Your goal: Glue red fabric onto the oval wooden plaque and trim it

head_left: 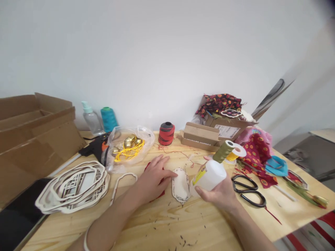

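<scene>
Right hand (222, 197) grips a tilted, base-up bottle (209, 176); loosely spread left hand (154, 177) touches a panel (181, 186), long axis running away. A bag (148, 136) holds bells (128, 142).

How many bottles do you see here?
2: a clear pump bottle beside the teal thread, and a white bottle held in the right hand. Others could be hidden.

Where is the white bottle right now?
In the head view, the white bottle is right of centre, tilted in the right hand, beside the pale flat piece.
</scene>
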`<action>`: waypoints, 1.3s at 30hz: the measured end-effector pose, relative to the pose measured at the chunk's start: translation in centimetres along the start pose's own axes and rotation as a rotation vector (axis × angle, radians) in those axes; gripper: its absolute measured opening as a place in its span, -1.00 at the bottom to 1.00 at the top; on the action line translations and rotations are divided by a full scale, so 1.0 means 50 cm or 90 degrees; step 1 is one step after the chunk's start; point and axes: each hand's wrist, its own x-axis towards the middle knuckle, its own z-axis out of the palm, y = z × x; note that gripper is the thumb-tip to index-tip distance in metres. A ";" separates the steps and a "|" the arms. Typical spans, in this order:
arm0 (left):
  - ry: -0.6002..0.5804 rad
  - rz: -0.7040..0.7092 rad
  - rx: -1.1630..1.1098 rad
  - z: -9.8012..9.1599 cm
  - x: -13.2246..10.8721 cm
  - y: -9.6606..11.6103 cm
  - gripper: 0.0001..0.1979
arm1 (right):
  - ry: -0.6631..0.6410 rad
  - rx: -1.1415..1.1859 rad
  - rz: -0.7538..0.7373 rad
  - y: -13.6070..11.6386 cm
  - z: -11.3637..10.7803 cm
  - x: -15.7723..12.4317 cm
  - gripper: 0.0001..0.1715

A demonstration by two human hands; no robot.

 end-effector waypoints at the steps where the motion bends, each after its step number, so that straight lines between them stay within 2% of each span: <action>1: 0.000 0.000 -0.001 0.000 -0.001 0.000 -0.71 | 0.000 -0.002 0.002 0.002 -0.001 0.000 -0.21; 11: 0.007 0.002 -0.002 0.003 0.003 0.000 -0.71 | 0.000 0.006 0.022 0.009 0.011 -0.009 -0.14; 17: 0.003 -0.007 -0.009 0.002 0.001 0.000 -0.71 | 0.002 0.009 0.001 0.009 0.001 -0.003 -0.29; 21: 0.004 -0.001 -0.003 0.001 0.001 0.000 -0.71 | -0.003 0.020 0.010 0.005 0.005 -0.002 -0.26; 28: 0.009 -0.005 -0.017 0.001 0.001 -0.001 -0.71 | 0.008 0.050 0.029 -0.002 0.001 0.001 -0.39; 33: -0.001 0.000 0.003 0.003 0.002 -0.002 -0.71 | -0.006 0.059 0.027 0.003 0.009 -0.002 -0.31; 39: -0.012 -0.009 0.003 0.000 -0.001 -0.002 -0.71 | 0.009 0.058 0.062 -0.013 -0.009 0.010 -0.74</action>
